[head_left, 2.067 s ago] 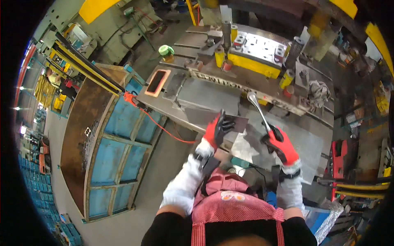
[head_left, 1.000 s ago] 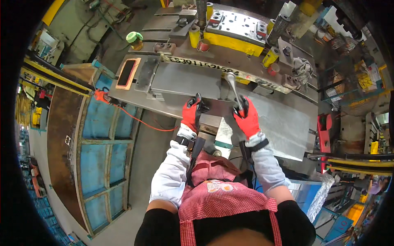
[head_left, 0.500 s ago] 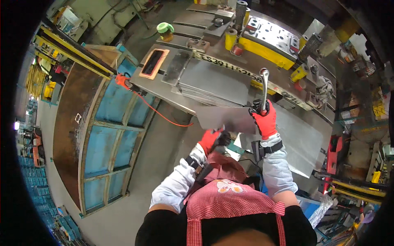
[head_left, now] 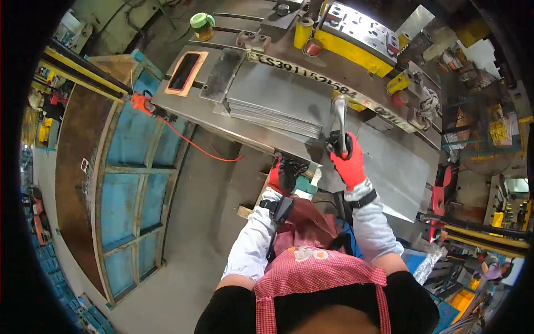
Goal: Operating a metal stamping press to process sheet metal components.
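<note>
My right hand (head_left: 349, 161), in a red glove with dark fingers, is closed around a long silver tool (head_left: 341, 118) with a rounded far end. The tool points away from me, above the table's front part. Under and right of that hand lies a flat grey metal sheet (head_left: 397, 172) on the table. My left hand (head_left: 285, 173), gloved in red and black, is at the table's front edge, low and left of the right hand. Its dark fingers blend together, so its grip is unclear. Beyond it is a stack of thin grey metal sheets (head_left: 281, 97).
Left of the stack are a dark metal plate (head_left: 223, 75) and a dark framed rectangle (head_left: 186, 73). A green-lidded jar (head_left: 202, 26) stands farther back. The yellow-sided die block (head_left: 356, 42) is at the back. An orange cable (head_left: 206, 150) hangs before the table, near a blue-panelled rack (head_left: 133, 195).
The metal sheet between my hands is no longer seen there. My left hand now is at the table edge. The right still grips the silver tool. The whole view has shifted somewhat.
</note>
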`<state>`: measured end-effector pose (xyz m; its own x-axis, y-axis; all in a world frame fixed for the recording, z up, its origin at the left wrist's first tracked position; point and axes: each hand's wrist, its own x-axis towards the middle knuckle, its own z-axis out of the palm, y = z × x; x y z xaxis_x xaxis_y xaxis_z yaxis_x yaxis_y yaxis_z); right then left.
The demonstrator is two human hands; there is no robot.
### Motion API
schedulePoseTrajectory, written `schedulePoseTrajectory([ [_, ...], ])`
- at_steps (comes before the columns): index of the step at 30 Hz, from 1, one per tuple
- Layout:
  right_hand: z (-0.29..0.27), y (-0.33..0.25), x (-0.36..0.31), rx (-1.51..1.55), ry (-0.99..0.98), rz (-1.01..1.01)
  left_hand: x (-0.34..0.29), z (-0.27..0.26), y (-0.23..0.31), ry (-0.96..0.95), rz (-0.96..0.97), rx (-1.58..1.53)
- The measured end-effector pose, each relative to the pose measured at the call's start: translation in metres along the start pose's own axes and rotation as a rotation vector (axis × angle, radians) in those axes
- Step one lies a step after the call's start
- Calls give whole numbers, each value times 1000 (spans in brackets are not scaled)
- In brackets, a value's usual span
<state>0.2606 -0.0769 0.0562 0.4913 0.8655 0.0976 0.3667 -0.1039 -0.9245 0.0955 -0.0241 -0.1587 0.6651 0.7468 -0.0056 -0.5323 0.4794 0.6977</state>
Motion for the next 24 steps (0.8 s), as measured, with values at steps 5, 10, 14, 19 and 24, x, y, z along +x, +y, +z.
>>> schedulePoseTrajectory([
  [5,7,-19,3,-403,-275,-405,2,17,12,101,-156,-256],
  [10,27,0,17,-554,-603,-114,7,34,34,182,-160,-273],
  [14,33,14,13,-544,-398,-285,2,20,24,248,-182,-253],
  [19,29,8,21,-450,-366,33,-8,34,55,565,-306,170],
  [24,11,-9,22,-338,-279,-41,-12,87,113,694,391,1156],
])
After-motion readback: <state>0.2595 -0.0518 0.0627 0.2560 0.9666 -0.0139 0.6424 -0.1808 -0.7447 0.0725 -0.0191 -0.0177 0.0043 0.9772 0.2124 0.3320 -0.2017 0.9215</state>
